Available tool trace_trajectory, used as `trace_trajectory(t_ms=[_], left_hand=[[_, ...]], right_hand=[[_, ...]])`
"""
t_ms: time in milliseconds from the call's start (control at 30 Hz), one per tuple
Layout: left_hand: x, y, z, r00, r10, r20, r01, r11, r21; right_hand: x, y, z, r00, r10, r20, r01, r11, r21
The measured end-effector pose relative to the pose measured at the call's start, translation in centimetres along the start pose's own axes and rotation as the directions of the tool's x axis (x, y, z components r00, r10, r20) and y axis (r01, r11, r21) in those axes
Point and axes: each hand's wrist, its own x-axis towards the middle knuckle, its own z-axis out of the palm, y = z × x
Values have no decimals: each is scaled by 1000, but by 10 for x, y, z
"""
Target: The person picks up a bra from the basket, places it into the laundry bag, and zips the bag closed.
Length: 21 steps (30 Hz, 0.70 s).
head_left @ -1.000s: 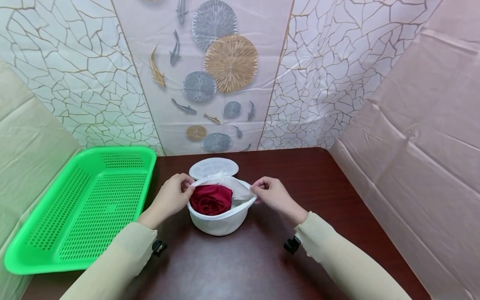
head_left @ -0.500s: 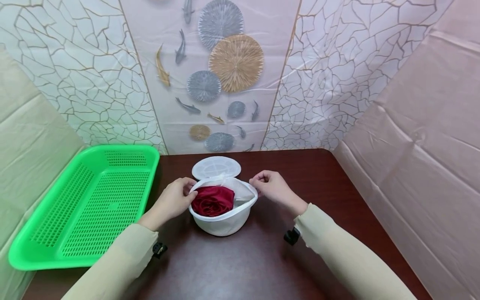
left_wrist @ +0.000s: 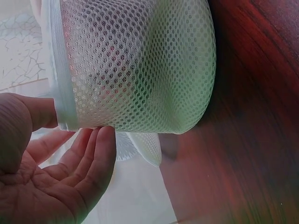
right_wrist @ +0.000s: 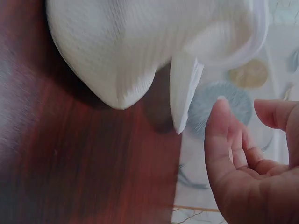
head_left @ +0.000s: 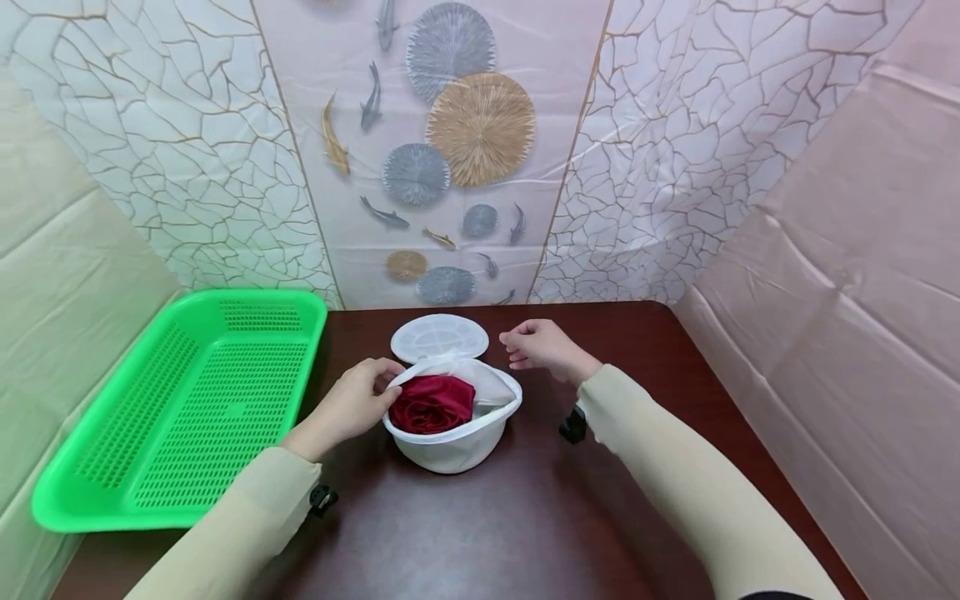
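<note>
A round white mesh bag (head_left: 450, 448) stands on the dark wooden table (head_left: 487, 533) with a red cloth (head_left: 433, 402) bundled inside it. Its flat white round flap (head_left: 439, 337) lies just behind. My left hand (head_left: 366, 397) holds the bag's left rim; in the left wrist view the rim band (left_wrist: 63, 93) sits between my thumb and fingers (left_wrist: 100, 149) against the mesh wall (left_wrist: 140, 70). My right hand (head_left: 534, 343) hovers behind and right of the bag, fingers loosely curled and holding nothing. In the right wrist view, that hand (right_wrist: 247, 154) is apart from the bag (right_wrist: 121, 46).
A green perforated plastic tray (head_left: 180, 521) lies on the left of the table, a hand's width from the bag. Patterned sheets wall in the table at the back and on both sides. Bare wood shows in front of and right of the bag.
My right hand has let go of the bag's right rim and lifted away toward the back. The left hand stays on the left rim. The bag has not moved.
</note>
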Motion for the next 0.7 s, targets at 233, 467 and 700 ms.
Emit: trace_trajectory(t_ms=[233, 467, 700], left_hand=[[1, -2, 2, 999, 32, 7, -32, 999, 13], [2, -2, 2, 996, 93, 4, -93, 996, -2], [-4, -5, -3, 996, 90, -1, -90, 996, -12]], right_hand=[[36, 12, 10, 984, 156, 87, -160, 986, 42], [54, 23, 23, 967, 245, 72, -248, 968, 29], [59, 23, 33, 972, 228, 56, -230, 973, 30]])
